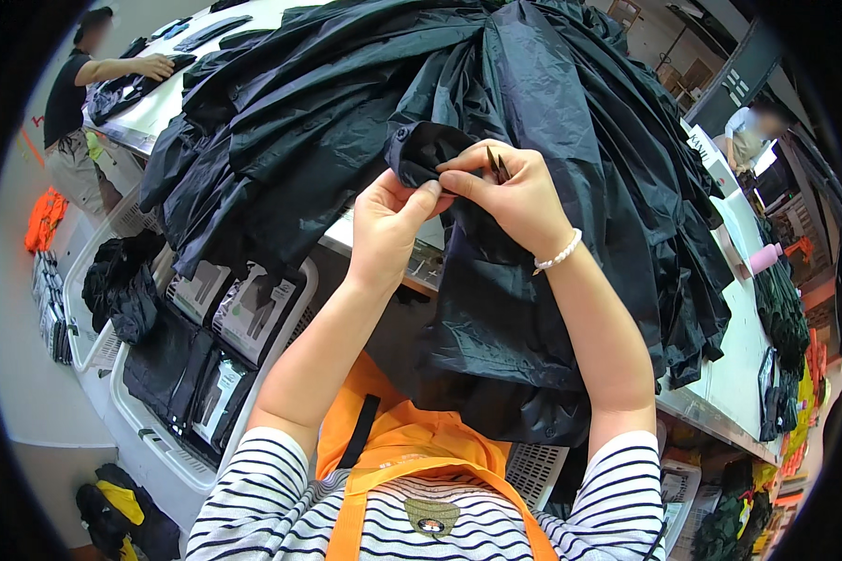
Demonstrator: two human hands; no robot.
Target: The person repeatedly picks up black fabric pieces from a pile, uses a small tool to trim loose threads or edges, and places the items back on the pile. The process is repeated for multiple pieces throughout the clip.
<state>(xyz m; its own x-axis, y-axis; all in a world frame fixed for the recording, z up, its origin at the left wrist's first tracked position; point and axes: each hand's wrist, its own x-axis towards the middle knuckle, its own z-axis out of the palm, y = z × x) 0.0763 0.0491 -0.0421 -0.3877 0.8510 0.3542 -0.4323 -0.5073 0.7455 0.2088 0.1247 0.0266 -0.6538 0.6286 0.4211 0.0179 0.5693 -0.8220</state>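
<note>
A large heap of thin, shiny black garments (346, 103) covers the table in front of me. My left hand (390, 220) pinches the edge of one black garment (421, 145), whose raised fold shows a round snap button (402, 134). Close against it, my right hand (510, 187) grips the same edge between thumb and forefinger. Small dark pointed blades, seemingly thread snips (498, 165), stick up between the right-hand fingers; their handles are hidden. The garment's lower part hangs over the table edge toward my lap.
At left, a white plastic basket (182, 458) holds packed black garments. Another basket (89, 348) stands behind it. A co-worker (70, 103) handles dark clothing at the far left; another person (753, 131) is at the far right. A pink bottle (765, 258) stands on the right-hand table.
</note>
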